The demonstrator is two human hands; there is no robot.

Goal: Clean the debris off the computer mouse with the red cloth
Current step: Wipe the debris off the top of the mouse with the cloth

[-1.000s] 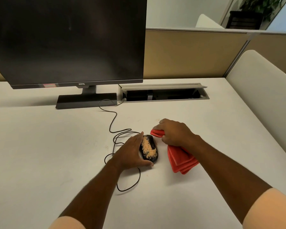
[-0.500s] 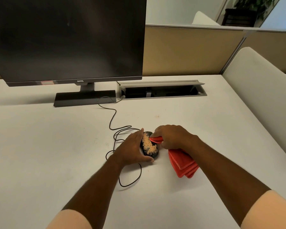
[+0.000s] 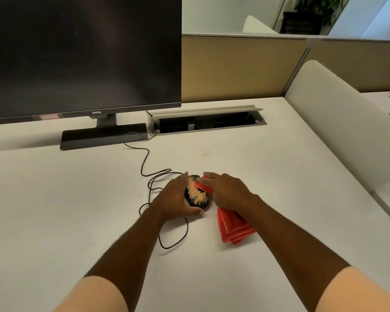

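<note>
A black wired computer mouse (image 3: 197, 197) lies on the white desk, its top covered with orange-tan crumbs. My left hand (image 3: 175, 199) cups its left side and holds it still, thumb under the near end. My right hand (image 3: 226, 192) grips a folded red cloth (image 3: 233, 226). One end of the cloth is pressed under my fingers against the mouse's far right edge. The rest of the cloth trails toward me on the desk.
The mouse's black cable (image 3: 152, 183) loops to the left and runs back to an open cable tray (image 3: 206, 122). A large dark monitor (image 3: 81, 55) stands at the back left. A white chair back (image 3: 338, 127) stands at the right edge.
My right hand has slid left with the cloth, from beside the mouse onto its far right edge. My left hand has stayed on the mouse.
</note>
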